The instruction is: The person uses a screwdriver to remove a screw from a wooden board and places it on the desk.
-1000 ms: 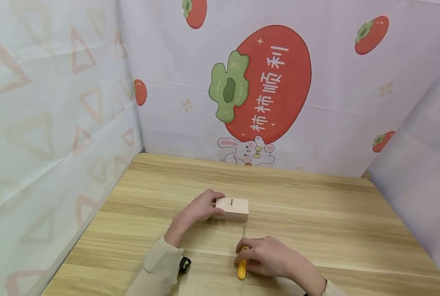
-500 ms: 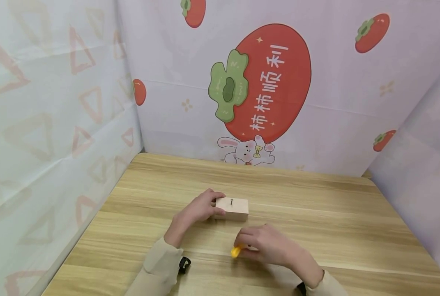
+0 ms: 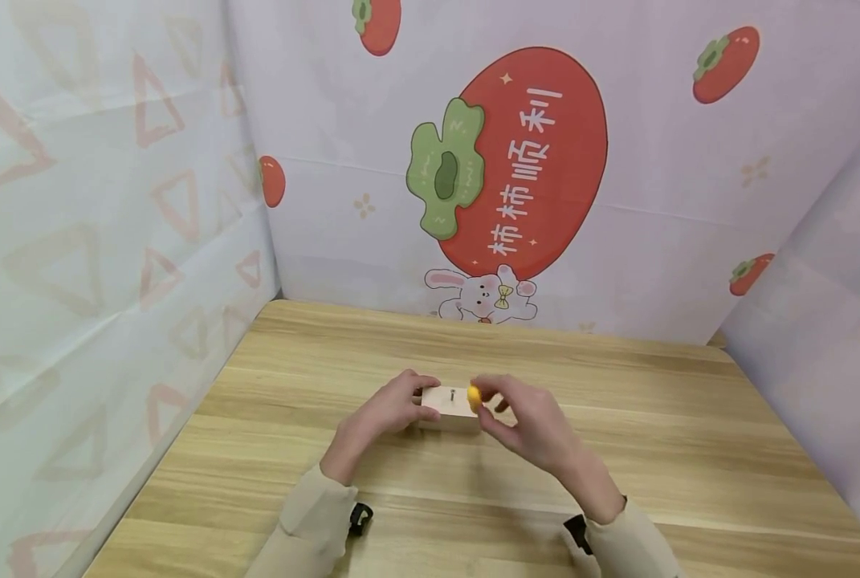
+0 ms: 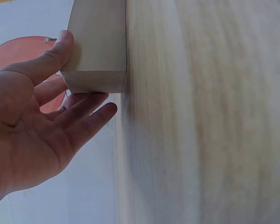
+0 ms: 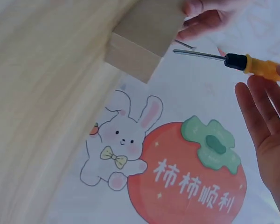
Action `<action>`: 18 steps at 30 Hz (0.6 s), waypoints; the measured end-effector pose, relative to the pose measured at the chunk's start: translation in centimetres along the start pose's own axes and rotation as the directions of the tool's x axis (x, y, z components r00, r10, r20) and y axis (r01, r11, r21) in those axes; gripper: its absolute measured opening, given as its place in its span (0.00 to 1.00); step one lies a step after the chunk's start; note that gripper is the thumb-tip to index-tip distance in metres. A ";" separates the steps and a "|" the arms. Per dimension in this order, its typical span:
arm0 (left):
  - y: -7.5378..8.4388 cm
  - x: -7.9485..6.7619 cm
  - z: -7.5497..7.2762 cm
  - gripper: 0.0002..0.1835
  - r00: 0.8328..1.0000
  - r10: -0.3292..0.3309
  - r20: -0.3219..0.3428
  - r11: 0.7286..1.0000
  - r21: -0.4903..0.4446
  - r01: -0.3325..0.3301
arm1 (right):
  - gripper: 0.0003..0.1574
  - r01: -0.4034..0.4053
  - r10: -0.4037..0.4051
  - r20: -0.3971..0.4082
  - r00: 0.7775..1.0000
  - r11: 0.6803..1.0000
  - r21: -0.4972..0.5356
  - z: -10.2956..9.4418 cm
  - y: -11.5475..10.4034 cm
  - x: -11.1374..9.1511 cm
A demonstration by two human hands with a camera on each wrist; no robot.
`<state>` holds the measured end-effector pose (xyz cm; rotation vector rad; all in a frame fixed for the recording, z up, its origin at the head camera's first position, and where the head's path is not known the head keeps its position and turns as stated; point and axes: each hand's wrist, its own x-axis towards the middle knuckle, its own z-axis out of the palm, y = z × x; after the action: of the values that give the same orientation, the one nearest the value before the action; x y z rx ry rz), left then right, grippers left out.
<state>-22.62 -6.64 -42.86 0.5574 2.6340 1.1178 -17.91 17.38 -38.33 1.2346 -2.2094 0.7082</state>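
Observation:
A pale wooden block lies on the table, with a screw standing up from its top face. My left hand grips the block's left end, thumb on the near side and fingers at the far side and end. Over the block's right end, my right hand pinches a yellow-handled screwdriver. In the right wrist view the screwdriver's metal shaft points toward the block, its tip close to the screw but apart from it. From the head view, the handle hides the shaft.
The wood-grain table extends around both arms. Behind it stands a white backdrop printed with persimmons and a rabbit; a triangle-patterned sheet borders the left side. Black straps sit at the wrists.
My right hand has lifted the screwdriver from near the table's front and carried it forward over the block, turning its tip downward. The left hand and block have stayed in place.

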 end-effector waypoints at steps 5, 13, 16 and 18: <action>0.0 0.0 0.0 0.30 1.000 -0.001 -0.003 1.000 0.004 0.001 | 0.34 -0.073 0.087 -0.112 0.990 0.989 0.127 0.0 0.2 1.0; -0.1 0.0 0.1 0.29 1.000 -0.001 0.000 1.000 0.014 0.001 | 0.33 -0.194 0.231 -0.239 0.943 0.966 0.169 1.0 0.6 2.2; -0.1 0.0 0.1 0.29 1.000 0.003 0.005 1.000 0.013 -0.003 | 0.31 -0.221 0.260 -0.272 0.926 0.961 0.168 1.4 0.9 2.5; -0.2 0.1 0.0 0.29 1.000 0.008 0.003 1.000 0.011 -0.008 | 0.30 -0.228 0.271 -0.292 0.917 0.958 0.175 1.6 1.0 2.8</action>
<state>-22.73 -6.68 -43.02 0.5713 2.6392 1.1043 -20.35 15.12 -37.92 0.8342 -2.0951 1.0950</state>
